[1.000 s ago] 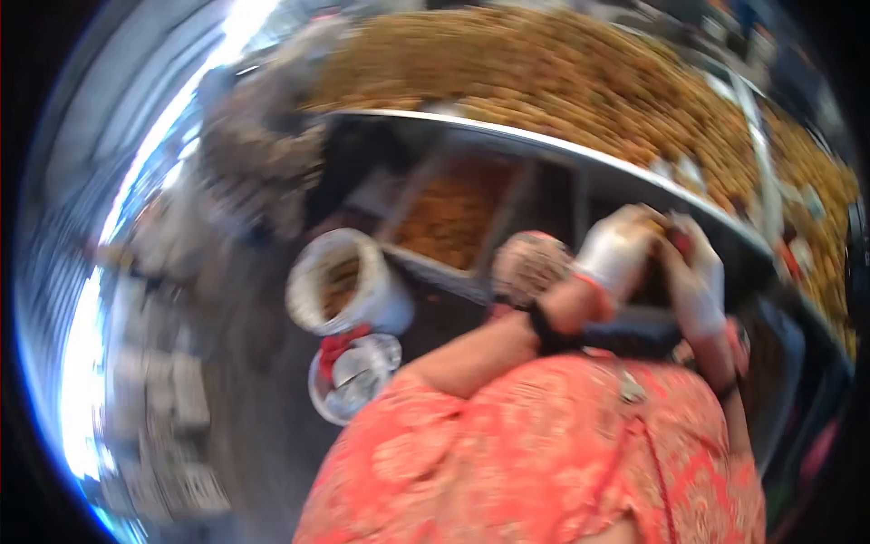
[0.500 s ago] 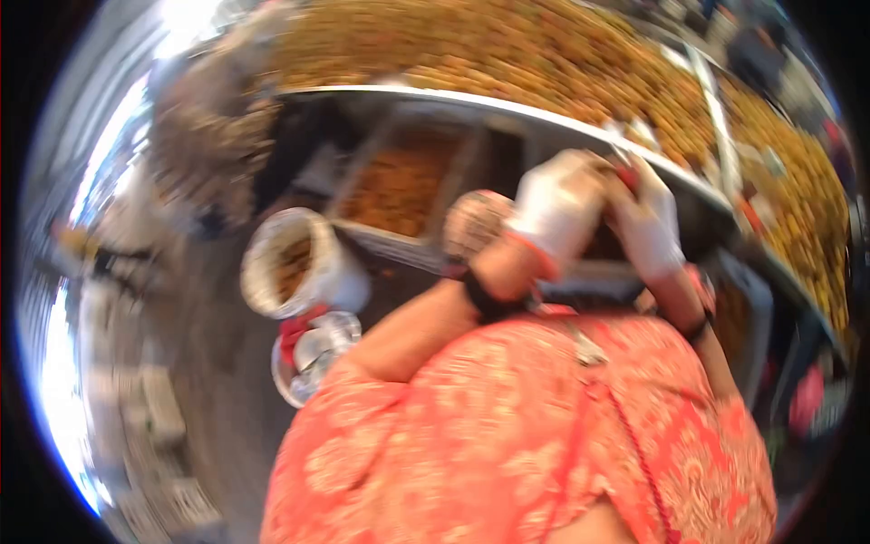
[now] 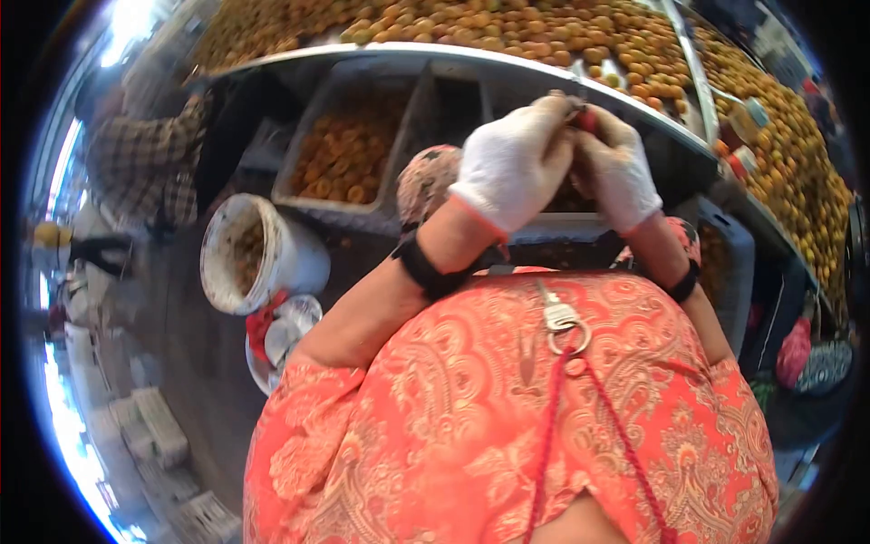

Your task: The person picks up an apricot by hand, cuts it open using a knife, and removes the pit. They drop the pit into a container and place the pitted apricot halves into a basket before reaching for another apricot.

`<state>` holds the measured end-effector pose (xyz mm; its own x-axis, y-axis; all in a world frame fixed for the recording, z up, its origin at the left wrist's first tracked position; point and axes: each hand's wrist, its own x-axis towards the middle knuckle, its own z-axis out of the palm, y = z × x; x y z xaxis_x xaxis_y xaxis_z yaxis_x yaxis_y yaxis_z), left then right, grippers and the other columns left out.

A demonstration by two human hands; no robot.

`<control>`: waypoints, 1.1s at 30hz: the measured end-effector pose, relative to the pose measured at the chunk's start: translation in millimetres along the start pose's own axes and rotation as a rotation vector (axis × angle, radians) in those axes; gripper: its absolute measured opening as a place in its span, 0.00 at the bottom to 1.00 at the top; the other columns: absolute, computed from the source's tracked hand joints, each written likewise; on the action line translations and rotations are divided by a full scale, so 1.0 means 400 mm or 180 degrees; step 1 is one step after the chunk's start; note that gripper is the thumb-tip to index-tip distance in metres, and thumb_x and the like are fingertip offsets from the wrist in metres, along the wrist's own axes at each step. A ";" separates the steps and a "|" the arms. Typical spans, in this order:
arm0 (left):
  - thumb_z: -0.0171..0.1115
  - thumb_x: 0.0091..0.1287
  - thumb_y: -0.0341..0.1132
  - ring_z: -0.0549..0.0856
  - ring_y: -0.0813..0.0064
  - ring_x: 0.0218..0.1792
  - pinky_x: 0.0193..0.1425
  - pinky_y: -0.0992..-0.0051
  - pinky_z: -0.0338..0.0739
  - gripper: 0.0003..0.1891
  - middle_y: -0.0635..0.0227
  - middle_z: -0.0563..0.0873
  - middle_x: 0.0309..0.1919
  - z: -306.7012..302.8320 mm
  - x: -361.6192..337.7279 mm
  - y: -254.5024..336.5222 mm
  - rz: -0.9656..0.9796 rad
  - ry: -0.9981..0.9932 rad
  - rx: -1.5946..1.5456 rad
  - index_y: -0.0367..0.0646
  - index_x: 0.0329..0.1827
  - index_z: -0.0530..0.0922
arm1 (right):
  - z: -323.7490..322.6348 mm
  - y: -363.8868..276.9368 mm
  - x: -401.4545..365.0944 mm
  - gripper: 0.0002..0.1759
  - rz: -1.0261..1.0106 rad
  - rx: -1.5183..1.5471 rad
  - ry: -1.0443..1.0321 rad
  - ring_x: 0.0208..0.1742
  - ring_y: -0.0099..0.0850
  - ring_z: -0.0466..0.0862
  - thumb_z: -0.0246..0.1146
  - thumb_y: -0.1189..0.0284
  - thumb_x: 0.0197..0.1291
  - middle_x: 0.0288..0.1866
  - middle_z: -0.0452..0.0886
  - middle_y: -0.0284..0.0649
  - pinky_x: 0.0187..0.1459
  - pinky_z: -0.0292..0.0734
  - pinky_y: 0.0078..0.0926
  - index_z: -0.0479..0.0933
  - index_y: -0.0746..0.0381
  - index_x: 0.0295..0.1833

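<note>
Curled fingers on the left hand (image 3: pixel 507 168) meet those of the right hand (image 3: pixel 616 172), though what the left holds I cannot tell; the right grasps a small red object (image 3: pixel 587 119), just short of the pale front edge of the worktop (image 3: pixel 408 48). Far left, daylight glares beside pale crates (image 3: pixel 159 426) on the dark floor (image 3: pixel 195 354). A person in a checked shirt (image 3: pixel 149 159) is near the left end of that edge. Next come a white bucket (image 3: pixel 304 258) and, below the edge, a bin (image 3: pixel 331 206) of orange pieces. Round orange fruit (image 3: pixel 535 36) covers the worktop, divided toward the right by a pale strip (image 3: pixel 693 68). Below its right side stands a bluish tub (image 3: pixel 741 276).
</note>
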<state>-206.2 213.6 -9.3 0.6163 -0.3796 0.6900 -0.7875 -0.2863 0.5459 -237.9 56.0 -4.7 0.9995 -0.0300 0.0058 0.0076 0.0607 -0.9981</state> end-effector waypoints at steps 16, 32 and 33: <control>0.57 0.71 0.31 0.82 0.83 0.32 0.32 0.81 0.77 0.10 0.69 0.86 0.36 -0.083 0.002 -0.169 -0.2320 0.0149 -0.1746 0.40 0.50 0.83 | -0.047 0.067 0.092 0.02 -0.0759 -0.0550 0.1183 0.22 0.12 0.69 0.63 0.75 0.69 0.25 0.76 0.27 0.23 0.61 0.13 0.80 0.59 0.42; 0.63 0.65 0.30 0.84 0.76 0.40 0.50 0.75 0.78 0.16 0.67 0.89 0.42 -0.354 -0.309 -0.727 -0.3728 0.0595 0.0350 0.43 0.56 0.85 | -0.119 0.138 0.057 0.04 0.0433 -0.0643 0.0891 0.18 0.14 0.68 0.64 0.70 0.66 0.23 0.75 0.26 0.19 0.59 0.14 0.79 0.59 0.40; 0.63 0.65 0.29 0.84 0.77 0.40 0.49 0.75 0.78 0.15 0.68 0.89 0.42 -0.350 -0.303 -0.736 -0.3490 0.0732 0.0267 0.42 0.55 0.85 | -0.119 0.112 0.047 0.04 0.0523 -0.0710 0.0960 0.20 0.13 0.68 0.65 0.70 0.65 0.24 0.74 0.25 0.21 0.60 0.14 0.80 0.58 0.38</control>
<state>-47.8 467.1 -187.0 0.9569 0.2826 -0.0674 0.1886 -0.4275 0.8841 -220.4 10.7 -52.2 0.9332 -0.3311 -0.1399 -0.1913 -0.1278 -0.9732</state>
